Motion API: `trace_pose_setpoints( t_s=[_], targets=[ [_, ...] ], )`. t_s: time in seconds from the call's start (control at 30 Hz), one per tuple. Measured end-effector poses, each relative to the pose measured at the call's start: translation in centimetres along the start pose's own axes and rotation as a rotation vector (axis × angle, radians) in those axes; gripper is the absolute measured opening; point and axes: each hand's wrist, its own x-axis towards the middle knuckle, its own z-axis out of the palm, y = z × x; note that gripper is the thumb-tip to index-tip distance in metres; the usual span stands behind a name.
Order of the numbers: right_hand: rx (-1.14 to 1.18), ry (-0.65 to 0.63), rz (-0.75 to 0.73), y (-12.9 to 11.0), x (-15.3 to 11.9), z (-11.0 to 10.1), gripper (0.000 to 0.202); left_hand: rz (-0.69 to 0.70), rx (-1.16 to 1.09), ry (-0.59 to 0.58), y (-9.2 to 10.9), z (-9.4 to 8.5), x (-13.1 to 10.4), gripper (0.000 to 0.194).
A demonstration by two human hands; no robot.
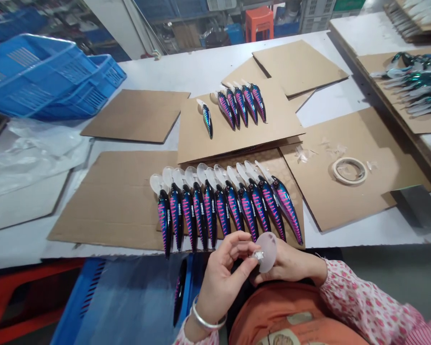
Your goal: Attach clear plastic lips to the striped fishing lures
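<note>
In front of my body, a fishing lure shows mainly its round translucent diving lip (267,252); its body is hidden by my hands. My right hand (290,261) is closed around the lure from behind the lip. My left hand (224,275), with a silver bangle at the wrist, has thumb and fingers pinched on a small crumpled whitish piece (259,256), perhaps tape, at the lip's left edge. Just beyond, a row of several blue-black lures with pink stripes (222,208) lies on cardboard, their clear lips pointing away from me.
More lures (241,106) lie on a farther cardboard sheet (201,148). To the right are a tape roll (349,171), clear scraps (303,154) and a dark block (414,206). Blue baskets (50,76) stand at left. Below the table edge, another lure (180,292) lies at a blue crate (82,292).
</note>
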Motion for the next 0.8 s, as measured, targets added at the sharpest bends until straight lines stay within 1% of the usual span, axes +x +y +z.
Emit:
trace_pose_setpoints(
  t_s=[0.07,0.13,0.27,0.33,0.43,0.53,0.63,0.73,0.8],
  targets=[
    [0.002,-0.013,-0.008,0.0,-0.1,-0.1,0.030,0.016,0.057,0.032,-0.3,0.1,-0.2,0.030],
    [0.000,-0.024,-0.011,0.1,-0.1,-0.1,0.031,0.069,0.146,0.053,-0.5,0.3,-0.4,0.029],
    [0.004,-0.002,-0.006,0.1,-0.1,-0.1,0.035,0.231,0.381,0.137,-0.4,0.8,-1.0,0.028],
    [0.010,0.009,-0.027,0.1,-0.1,0.0,0.034,0.320,0.496,0.172,-0.2,1.1,-1.2,0.028],
    [0.005,0.010,-0.055,0.2,-0.1,0.2,0.032,0.435,0.626,0.179,0.1,1.4,-1.4,0.027],
    [0.004,0.007,-0.045,0.2,-0.1,0.2,0.032,0.516,0.699,0.190,0.2,1.5,-1.4,0.025],
    [0.025,0.005,-0.030,0.1,0.0,0.0,0.032,0.539,0.727,0.224,0.1,1.6,-1.4,0.025],
    [0.045,-0.012,-0.027,-0.1,0.1,-0.2,0.032,0.517,0.725,0.269,-0.2,1.6,-1.5,0.030],
    [0.064,-0.009,-0.034,-0.2,0.1,-0.3,0.030,0.514,0.720,0.278,-0.2,1.7,-1.6,0.033]
  ],
)
